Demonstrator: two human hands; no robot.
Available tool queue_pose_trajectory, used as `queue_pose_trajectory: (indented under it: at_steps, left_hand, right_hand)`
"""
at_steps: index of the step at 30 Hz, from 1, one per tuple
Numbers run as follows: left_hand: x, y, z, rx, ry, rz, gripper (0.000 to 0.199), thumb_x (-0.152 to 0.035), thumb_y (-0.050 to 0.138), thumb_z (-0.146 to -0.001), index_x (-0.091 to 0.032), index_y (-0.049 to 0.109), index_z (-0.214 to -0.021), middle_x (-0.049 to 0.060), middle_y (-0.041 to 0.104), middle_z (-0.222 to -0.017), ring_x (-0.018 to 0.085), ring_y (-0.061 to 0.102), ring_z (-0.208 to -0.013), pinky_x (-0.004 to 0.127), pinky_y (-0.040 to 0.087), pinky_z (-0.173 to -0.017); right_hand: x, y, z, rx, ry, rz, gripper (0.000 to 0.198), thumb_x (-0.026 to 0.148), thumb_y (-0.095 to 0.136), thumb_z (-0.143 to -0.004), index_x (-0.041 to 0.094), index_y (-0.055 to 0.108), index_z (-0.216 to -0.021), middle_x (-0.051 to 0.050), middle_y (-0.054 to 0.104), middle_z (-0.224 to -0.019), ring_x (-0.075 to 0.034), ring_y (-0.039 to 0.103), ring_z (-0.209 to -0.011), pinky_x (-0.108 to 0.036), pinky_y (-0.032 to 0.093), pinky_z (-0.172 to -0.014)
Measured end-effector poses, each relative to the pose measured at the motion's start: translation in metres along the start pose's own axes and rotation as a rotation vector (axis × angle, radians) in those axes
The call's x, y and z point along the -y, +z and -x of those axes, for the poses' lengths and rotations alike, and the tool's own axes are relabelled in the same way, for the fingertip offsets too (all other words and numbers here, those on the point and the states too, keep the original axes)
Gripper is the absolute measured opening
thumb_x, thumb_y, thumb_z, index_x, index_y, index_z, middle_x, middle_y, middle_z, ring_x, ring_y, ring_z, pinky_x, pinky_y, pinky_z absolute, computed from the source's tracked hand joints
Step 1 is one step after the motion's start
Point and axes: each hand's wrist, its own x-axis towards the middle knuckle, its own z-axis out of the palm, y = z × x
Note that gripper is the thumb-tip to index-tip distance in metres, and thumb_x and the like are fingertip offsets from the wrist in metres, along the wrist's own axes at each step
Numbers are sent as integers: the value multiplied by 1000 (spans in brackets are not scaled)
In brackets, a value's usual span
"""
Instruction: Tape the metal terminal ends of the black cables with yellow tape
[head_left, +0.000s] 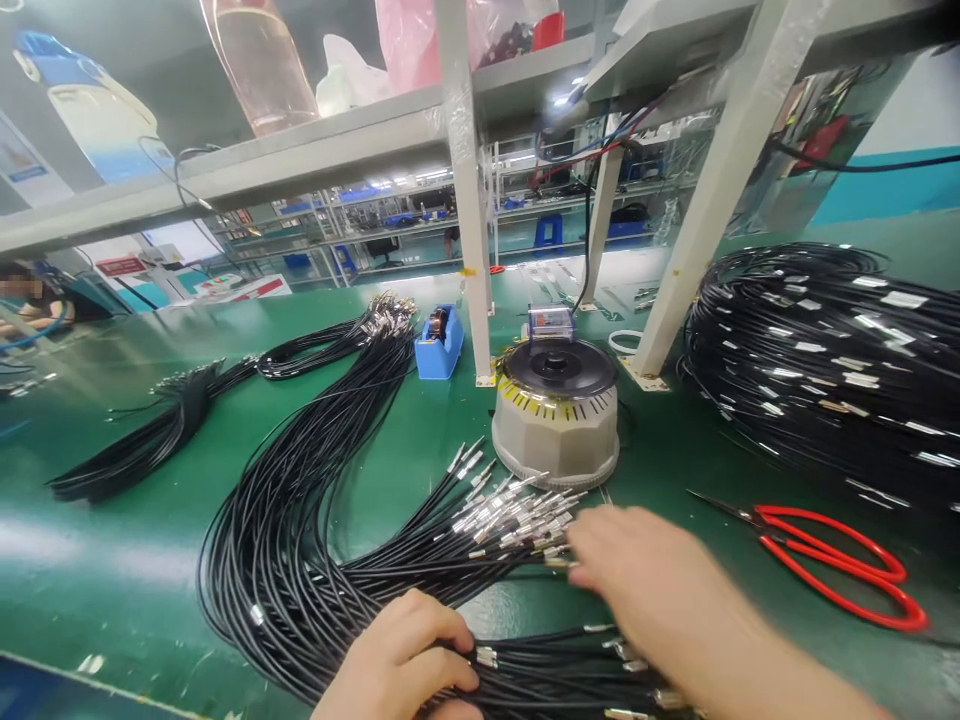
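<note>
A big bundle of black cables (277, 520) with silver metal connector ends (517, 515) curves across the green table. At the bottom, my left hand (412, 660) has its fingers curled over several black cables, close to a silver connector (487, 656). My right hand (645, 570) is at the connector ends on the right side of the bundle. Its fingers are slightly blurred and partly hidden by the back of the hand, so I cannot make out whether it grips one. Under and between the hands lies another group of cable ends (555, 655).
Red-handled scissors (832, 560) lie to the right, before a large black cable coil (817, 350). A round beige machine with a black top (555, 420) and a blue tape dispenser (439, 345) stand behind. Shelf posts (469, 200) rise from the table. A person (30, 300) sits far left.
</note>
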Motion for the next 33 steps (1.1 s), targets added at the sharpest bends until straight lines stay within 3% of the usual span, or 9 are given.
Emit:
queue_pose_trajectory:
  at_steps: [3, 7, 11, 14, 19, 22, 27, 30, 33]
  left_hand:
    - [-2, -2, -5, -10, -30, 55, 16, -32, 61, -93, -19, 64, -84, 3, 68, -87, 14, 63, -77, 21, 53, -69]
    - [-11, -2, -31, -54, -69, 83, 4, -21, 62, -91, -19, 64, -94, 4, 65, -97, 14, 62, -88, 21, 52, -78]
    - [-34, 11, -77, -268, 56, -12, 15, -6, 58, -89, -17, 65, -96, 3, 63, -85, 14, 53, -73, 23, 47, -68]
    - [-48, 29, -106, -406, 134, -158, 10, -15, 59, -91, -15, 68, -96, 6, 68, -88, 19, 58, -78, 29, 48, -70]
    - [-41, 57, -118, -172, 100, -177, 57, -37, 24, -105, -13, 70, -79, 3, 60, -53, 14, 55, -43, 25, 35, -41]
    - [-29, 62, -113, -34, 40, -69, 72, -42, 16, -104, -15, 66, -61, 4, 57, -52, 13, 57, -45, 23, 37, -42]
    - [-20, 61, -110, -22, -34, 119, 34, -37, 43, -100, -17, 70, -109, 6, 71, -80, 16, 68, -69, 19, 51, -61]
    - [-17, 63, -110, -11, -124, 204, 22, -29, 53, -96, -20, 73, -94, 2, 70, -72, 13, 66, -64, 16, 49, -60]
    - [-13, 69, -107, -41, -202, 216, 11, -20, 64, -88, -20, 73, -81, 1, 72, -72, 12, 66, -64, 14, 48, -61]
  right_hand:
    - [-30, -22, 27, 22, 67, -64, 25, 20, 59, -84, 24, 46, -63, 4, 56, -52, -15, 52, -41, -27, 30, -41]
    - [-28, -36, 39, 185, 329, -375, 29, 32, 53, -91, 24, 46, -65, 6, 56, -56, -12, 53, -47, -22, 35, -45]
    - [-14, -43, 32, 223, 491, -551, 22, 31, 54, -90, 25, 52, -69, 7, 58, -62, -13, 57, -58, -22, 38, -54]
    - [-13, -48, 33, 160, 453, -609, 23, 22, 43, -94, 25, 55, -75, 6, 64, -71, -12, 61, -65, -21, 43, -60]
    - [-17, -50, 41, -17, 472, -614, 11, 22, 44, -92, 25, 51, -85, 4, 66, -75, -13, 66, -69, -18, 49, -58]
    - [-21, -48, 40, 33, 451, -565, 13, 17, 42, -91, 26, 46, -82, 6, 61, -69, -12, 62, -63, -17, 46, -56]
    - [-30, -52, 25, 147, 489, -660, 13, 14, 47, -86, 25, 50, -79, 7, 61, -70, -13, 60, -67, -19, 44, -62]
    - [-41, -59, 3, 96, 595, -862, 3, 26, 60, -82, 23, 62, -82, 2, 68, -80, -16, 62, -80, -22, 45, -73]
    - [-48, -61, -28, -79, 777, -1095, 26, 41, 63, -82, 18, 68, -93, -5, 72, -89, -19, 64, -84, -26, 46, -73]
